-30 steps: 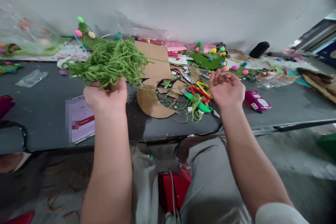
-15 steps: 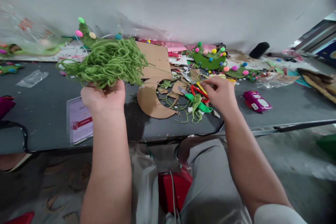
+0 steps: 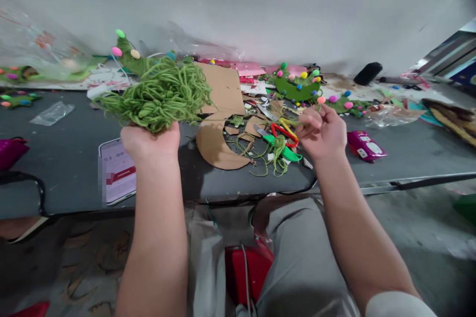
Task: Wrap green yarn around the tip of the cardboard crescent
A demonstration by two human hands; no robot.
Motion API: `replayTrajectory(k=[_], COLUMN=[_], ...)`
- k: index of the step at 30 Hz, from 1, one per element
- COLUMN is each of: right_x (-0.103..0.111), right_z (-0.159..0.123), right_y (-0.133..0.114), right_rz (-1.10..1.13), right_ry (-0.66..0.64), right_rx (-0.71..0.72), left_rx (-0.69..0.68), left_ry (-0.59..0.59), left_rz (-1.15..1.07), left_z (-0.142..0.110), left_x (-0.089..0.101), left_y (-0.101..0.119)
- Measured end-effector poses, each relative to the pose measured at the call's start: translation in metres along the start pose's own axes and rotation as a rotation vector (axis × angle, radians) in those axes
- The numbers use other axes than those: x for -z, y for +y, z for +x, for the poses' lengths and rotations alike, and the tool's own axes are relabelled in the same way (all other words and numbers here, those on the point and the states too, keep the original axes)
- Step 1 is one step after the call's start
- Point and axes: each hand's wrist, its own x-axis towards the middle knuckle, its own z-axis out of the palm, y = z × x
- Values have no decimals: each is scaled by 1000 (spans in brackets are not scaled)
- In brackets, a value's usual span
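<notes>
My left hand is closed around a tangled bunch of green yarn, held up above the dark table. A single strand runs from the bunch towards my right hand, whose fingers pinch it above the table. Below and between the hands lie a cardboard crescent, loose green yarn scraps and red-handled scissors.
A phone lies near the table's front edge by my left wrist. A flat cardboard sheet, green felt pieces with coloured pompoms, a purple packet and plastic bags crowd the table. A red object sits between my knees.
My right hand dipped towards the scissors and scraps, then rose again pinching the strand. My left hand stayed up with the yarn bunch, shifting slightly.
</notes>
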Motion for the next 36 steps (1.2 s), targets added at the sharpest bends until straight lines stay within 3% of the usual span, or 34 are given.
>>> replayTrajectory(k=[3,5,8,10,12,14,17,20,22,33,36], right_x=[-8,-16,-25,-26,-21,-13,-4,0,1,17,20], right_z=[-8,-17,-29,-31,-27,-19,-5,4,7,11,8], right_y=[3,8,14,16,17,18,21,23,21,13,2], right_rz=[-321,-706,-1323,-1581,-1660,-1535,-1072,-597,-401,131,142], right_ry=[8,17,-97,-158,-109,3,100,104,74,67,11], right_rx=[72,228,402,383,352,357,249,56,7,25,82], left_rx=[-4,-4,-21,-35,-33,-21,-35,-75,-79,-82,-57], left_ry=[40,5,-40,-39,-26,-16,7,-6,-34,-164,-180], left_rz=[-182,-198,-175,-132,-81,-59,-64,-26,4,57,102], left_z=[-3,-4,-4,-4,-4,-4,-3,-1,-1,6,6], left_x=[-4,-5,-4,-3,-3,-3,-2,-1,0,8,11], left_y=[0,-1,-1,0,2,4,3,2,1,0,3])
